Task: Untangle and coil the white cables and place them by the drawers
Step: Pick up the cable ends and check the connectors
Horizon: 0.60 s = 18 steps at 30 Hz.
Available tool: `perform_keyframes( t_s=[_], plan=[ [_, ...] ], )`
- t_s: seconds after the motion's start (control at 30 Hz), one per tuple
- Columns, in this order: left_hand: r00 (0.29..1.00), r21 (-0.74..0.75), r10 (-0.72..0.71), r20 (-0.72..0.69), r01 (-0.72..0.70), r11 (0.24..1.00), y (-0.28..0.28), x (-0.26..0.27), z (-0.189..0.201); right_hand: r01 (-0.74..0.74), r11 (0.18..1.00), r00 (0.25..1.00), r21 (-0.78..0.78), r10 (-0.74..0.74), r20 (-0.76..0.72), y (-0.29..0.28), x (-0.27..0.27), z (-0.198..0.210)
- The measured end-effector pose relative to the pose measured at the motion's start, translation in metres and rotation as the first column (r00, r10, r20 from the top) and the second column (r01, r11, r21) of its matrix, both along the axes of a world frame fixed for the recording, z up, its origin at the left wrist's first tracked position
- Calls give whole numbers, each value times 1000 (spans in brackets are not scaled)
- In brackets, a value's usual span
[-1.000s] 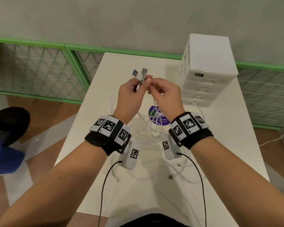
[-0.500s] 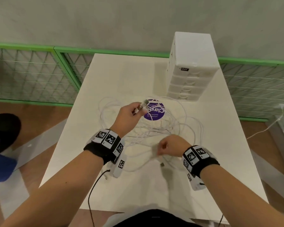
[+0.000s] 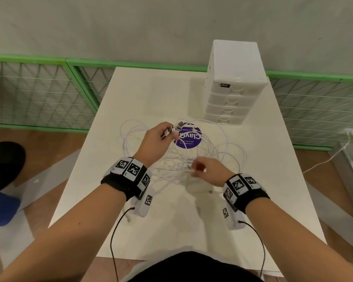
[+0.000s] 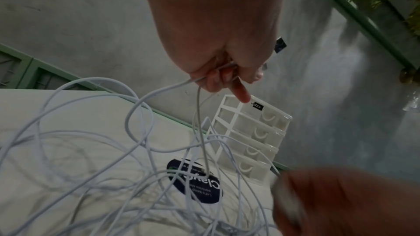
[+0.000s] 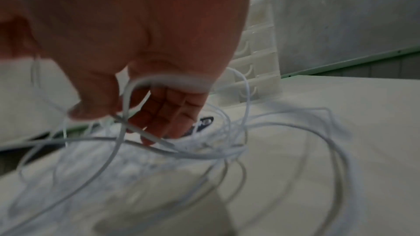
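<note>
Several white cables point(image 3: 194, 157) lie tangled in loose loops on the white table point(image 3: 151, 92). My left hand point(image 3: 171, 133) is raised over the pile and grips two cable ends, their USB plugs point(image 3: 179, 125) sticking out past the fingers. Seen from the left wrist, the strands point(image 4: 197, 110) hang down from that hand point(image 4: 229, 76) into the tangle. My right hand point(image 3: 194, 169) is blurred and reaches into the near side of the pile. In the right wrist view its thumb and fingers point(image 5: 163, 117) pinch a thin cable point(image 5: 145, 134). The white drawer unit point(image 3: 230, 98) stands at the far right.
A round purple sticker point(image 3: 189, 137) lies on the table under the cables, just in front of the drawers. Green mesh fencing point(image 3: 49, 92) runs behind the table. Another white cable point(image 3: 322, 161) trails over the floor at the right. Bare tabletop point(image 3: 171, 224) lies near me.
My right hand let go near the plugs and dropped into the tangle on the table. My left hand came down lower, still holding the plug ends.
</note>
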State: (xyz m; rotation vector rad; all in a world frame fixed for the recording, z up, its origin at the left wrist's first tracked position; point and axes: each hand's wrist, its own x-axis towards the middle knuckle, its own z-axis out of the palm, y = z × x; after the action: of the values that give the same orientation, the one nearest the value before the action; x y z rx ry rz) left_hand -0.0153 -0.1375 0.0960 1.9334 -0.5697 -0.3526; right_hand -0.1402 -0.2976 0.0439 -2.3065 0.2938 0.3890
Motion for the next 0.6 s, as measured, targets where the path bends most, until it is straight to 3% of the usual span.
perform_keyframes(
  t_s=[0.1, 0.27, 0.43, 0.53, 0.6],
  plan=[
    [1000, -14, -4, -6, 4, 1000, -5, -2, 3, 180, 942, 944, 283, -246, 218, 2, 16, 24],
    [999, -98, -23, -30, 20, 995, -11, -6, 11, 193, 943, 802, 270, -310, 510, 9, 33, 63],
    [1000, -178, -20, -22, 16, 984, -16, 0, 27, 189, 890, 680, 415, -423, 598, 10, 42, 92],
    [998, -214, -30, -57, 17, 977, -19, 2, 34, 241, 908, 648, 343, -414, 640, 7, 48, 97],
    [993, -249, -46, -107, 18, 968, -21, 1, 41, 265, 916, 672, 301, -399, 624, 8, 51, 94]
  ],
)
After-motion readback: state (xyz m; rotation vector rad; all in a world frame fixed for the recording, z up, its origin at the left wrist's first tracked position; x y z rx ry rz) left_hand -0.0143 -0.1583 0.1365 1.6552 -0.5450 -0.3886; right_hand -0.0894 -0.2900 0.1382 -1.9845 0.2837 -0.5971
